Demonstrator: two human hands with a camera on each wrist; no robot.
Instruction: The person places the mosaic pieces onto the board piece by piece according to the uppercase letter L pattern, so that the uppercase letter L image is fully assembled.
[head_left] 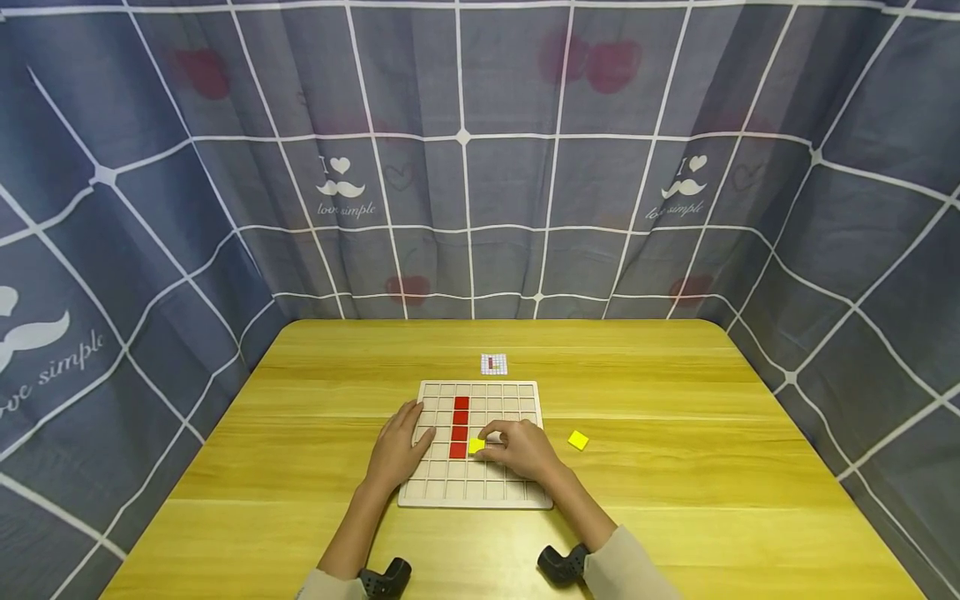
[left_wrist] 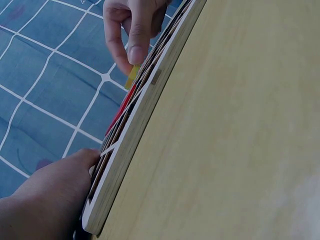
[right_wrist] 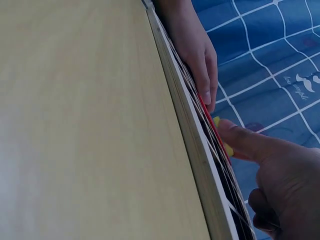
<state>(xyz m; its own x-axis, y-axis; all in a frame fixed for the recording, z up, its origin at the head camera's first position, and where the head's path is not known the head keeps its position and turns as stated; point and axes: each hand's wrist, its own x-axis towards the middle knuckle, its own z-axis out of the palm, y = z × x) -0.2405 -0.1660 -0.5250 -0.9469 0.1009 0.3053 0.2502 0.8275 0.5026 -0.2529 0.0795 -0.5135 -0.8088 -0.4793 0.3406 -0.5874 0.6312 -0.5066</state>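
Observation:
A pale wooden grid board (head_left: 480, 492) lies on the table, with a column of several red square tiles (head_left: 460, 418) set in its cells. My right hand (head_left: 521, 450) pinches a yellow square tile (head_left: 476, 446) between thumb and fingers, right beside the lowest red tile. In the left wrist view the yellow tile (left_wrist: 132, 77) stands tilted at the board's surface under the fingertips. My left hand (head_left: 397, 446) rests on the board's left edge, its fingers relaxed and nearly straight. The right wrist view shows the thumb (right_wrist: 240, 137) against the yellow tile.
Another yellow tile (head_left: 578, 440) lies on the wooden table (head_left: 300, 467) to the right of the board. Behind the board is a small card (head_left: 493, 364) printed with a grid pattern. A dark checked curtain (head_left: 510, 183) hangs around the table's back and sides.

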